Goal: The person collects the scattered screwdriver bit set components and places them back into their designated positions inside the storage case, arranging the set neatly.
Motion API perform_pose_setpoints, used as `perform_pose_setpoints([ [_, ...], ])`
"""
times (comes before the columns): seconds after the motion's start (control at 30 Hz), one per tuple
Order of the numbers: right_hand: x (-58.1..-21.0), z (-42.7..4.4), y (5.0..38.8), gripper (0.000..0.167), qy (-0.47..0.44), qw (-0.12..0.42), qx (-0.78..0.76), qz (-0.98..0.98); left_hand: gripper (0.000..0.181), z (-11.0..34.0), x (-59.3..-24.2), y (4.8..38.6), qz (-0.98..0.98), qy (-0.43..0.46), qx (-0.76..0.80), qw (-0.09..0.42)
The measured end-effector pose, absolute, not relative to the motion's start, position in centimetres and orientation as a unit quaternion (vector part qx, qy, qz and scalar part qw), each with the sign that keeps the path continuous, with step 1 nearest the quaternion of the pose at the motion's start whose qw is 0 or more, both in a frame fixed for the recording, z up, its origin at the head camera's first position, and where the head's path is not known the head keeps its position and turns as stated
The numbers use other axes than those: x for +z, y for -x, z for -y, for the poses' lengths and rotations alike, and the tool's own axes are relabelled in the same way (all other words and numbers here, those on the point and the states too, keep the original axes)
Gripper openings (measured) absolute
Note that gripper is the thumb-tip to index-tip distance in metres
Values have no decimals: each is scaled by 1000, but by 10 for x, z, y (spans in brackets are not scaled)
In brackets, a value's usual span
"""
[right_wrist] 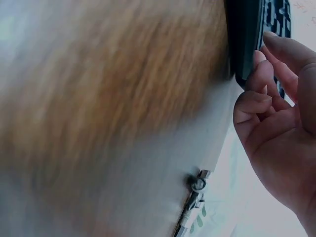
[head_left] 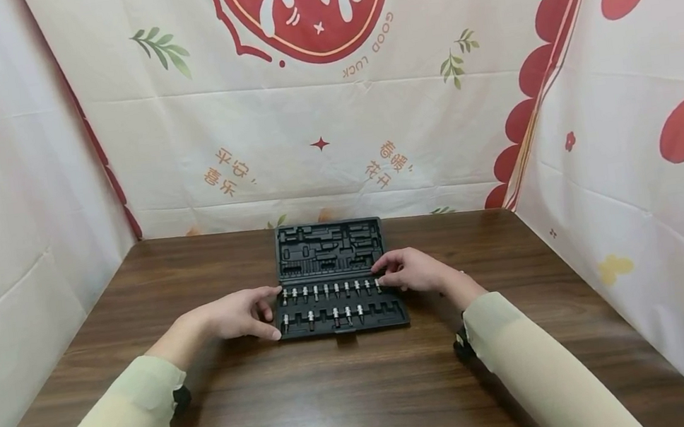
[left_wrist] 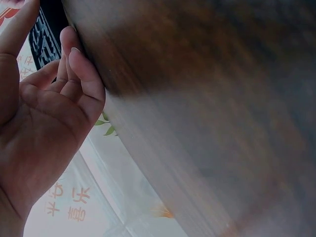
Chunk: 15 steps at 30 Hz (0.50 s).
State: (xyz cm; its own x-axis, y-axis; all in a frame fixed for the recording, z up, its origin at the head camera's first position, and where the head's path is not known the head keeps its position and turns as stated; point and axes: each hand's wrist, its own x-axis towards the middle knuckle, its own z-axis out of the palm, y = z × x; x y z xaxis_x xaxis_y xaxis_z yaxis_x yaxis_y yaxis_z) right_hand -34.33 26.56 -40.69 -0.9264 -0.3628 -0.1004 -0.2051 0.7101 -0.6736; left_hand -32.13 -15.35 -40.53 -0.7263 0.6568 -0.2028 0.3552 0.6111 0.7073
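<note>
An opened black plastic tool case (head_left: 344, 334) lies on the table in the head view, its moulded lid (head_left: 330, 247) leaning back. Silver bit sockets (head_left: 326, 291) fill a rear row, and several more stand spaced out in the front row. At the case's left side, my left hand (head_left: 236, 315) touches the edge, thumb by the front corner and forefinger by the hinge. My right hand (head_left: 416, 270) is at the rear row's right end, thumb and forefinger close to the last socket (head_left: 378, 285). Whether they pinch anything is hidden; its other fingers curl beside the case in the right wrist view.
A jointed metal tool (right_wrist: 195, 197) lies on the table beyond my right hand in the right wrist view. The brown wooden table (head_left: 352, 397) extends around the case. Printed cloth (head_left: 315, 103) hangs behind and along both sides.
</note>
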Motion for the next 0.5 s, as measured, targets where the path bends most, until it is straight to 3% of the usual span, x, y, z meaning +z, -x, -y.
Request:
perform_pose_setpoints([
  [0.23, -398, -284, 333, 28, 147, 84, -373, -912, 96, 153, -405, 321, -871, -289, 328, 223],
  [0.5, -389, -306, 318, 40, 136, 77, -382, -911, 96, 154, -406, 321, -878, -281, 320, 221],
])
